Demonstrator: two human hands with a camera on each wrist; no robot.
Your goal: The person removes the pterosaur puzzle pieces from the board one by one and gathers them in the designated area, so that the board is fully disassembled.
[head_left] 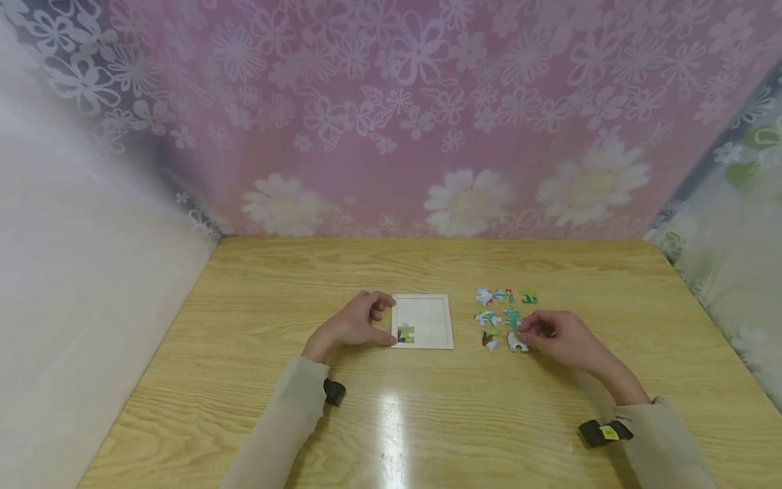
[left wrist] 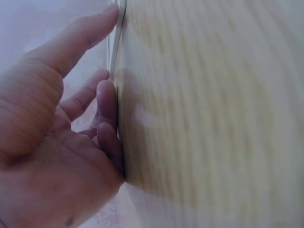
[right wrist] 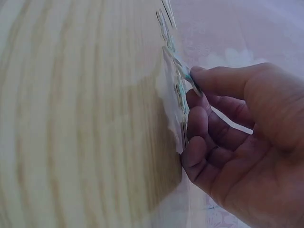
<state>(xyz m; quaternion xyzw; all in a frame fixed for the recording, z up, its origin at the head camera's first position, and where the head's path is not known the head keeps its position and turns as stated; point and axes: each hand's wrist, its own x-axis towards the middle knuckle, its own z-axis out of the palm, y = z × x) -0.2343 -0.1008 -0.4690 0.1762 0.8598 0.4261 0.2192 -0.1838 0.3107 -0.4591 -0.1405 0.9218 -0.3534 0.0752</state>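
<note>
A square white puzzle tray [head_left: 451, 326] lies on the table, with one green and purple puzzle piece [head_left: 406, 335] in its lower left corner. My left hand [head_left: 357, 321] touches the tray's left edge, the thumb at the near corner and the index finger at the far one. In the left wrist view, the left thumb [left wrist: 90, 35] reaches the tray's thin edge. Between thumb and index finger, my right hand [head_left: 559, 336] pinches a light-coloured puzzle piece [head_left: 517, 343]. The right wrist view shows that piece tilted up from the table, its far end under the thumb [right wrist: 223, 80].
Several loose pieces lie in rows right of the tray, among them a white and red piece [head_left: 483, 296], a green piece [head_left: 529, 296] and a brown and green piece [head_left: 489, 339]. A flowered curtain [head_left: 391, 136] hangs behind the wooden table [head_left: 427, 421].
</note>
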